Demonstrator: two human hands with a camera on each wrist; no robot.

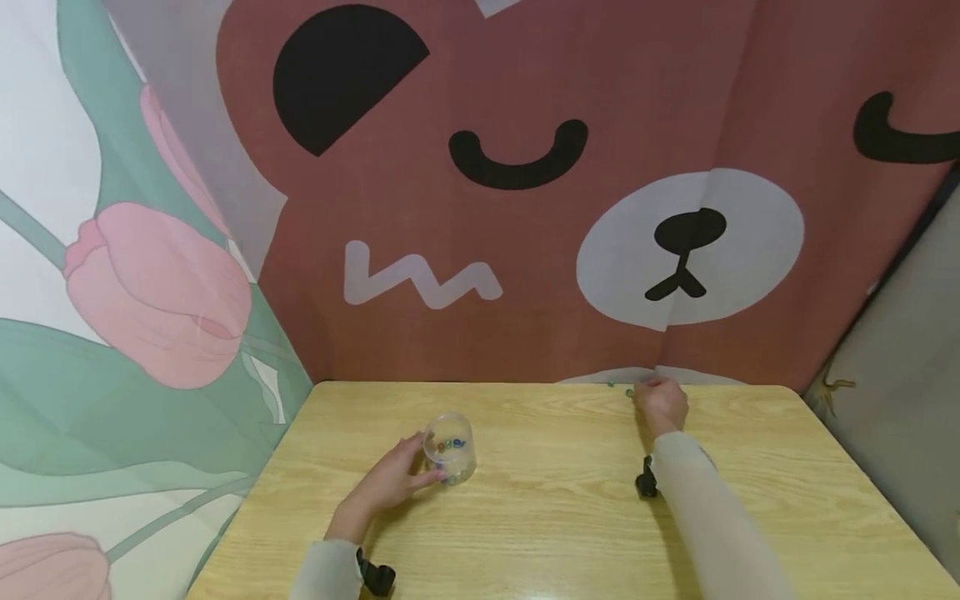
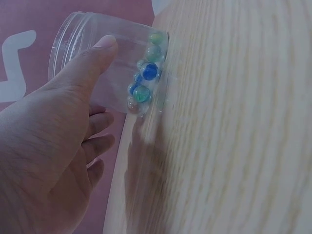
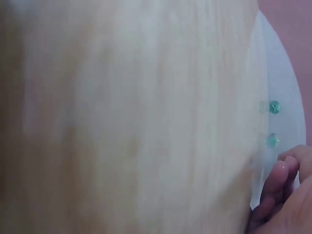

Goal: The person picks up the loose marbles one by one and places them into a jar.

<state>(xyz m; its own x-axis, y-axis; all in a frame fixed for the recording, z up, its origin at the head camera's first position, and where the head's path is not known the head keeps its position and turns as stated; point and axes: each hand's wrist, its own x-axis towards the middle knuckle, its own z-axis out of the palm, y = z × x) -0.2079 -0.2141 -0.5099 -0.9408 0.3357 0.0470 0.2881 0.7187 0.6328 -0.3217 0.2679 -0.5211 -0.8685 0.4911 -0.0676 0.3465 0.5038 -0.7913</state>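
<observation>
A clear plastic jar stands upright on the table, left of the middle. My left hand grips it from the left, with the thumb along the near side. Several blue, green and reddish glass marbles lie at the bottom of the jar. At the table's back edge is my right hand, its fingers curled in. What lies inside those fingers is hidden, so I cannot tell whether they hold anything. Just left of this hand sit two loose green marbles, the nearer marble close to its fingertips and the other marble farther off.
The light wooden table ends at a wall covering printed with a brown bear face. A tulip-patterned sheet hangs along the left side. Each wrist wears a small black camera, like the one at the right wrist.
</observation>
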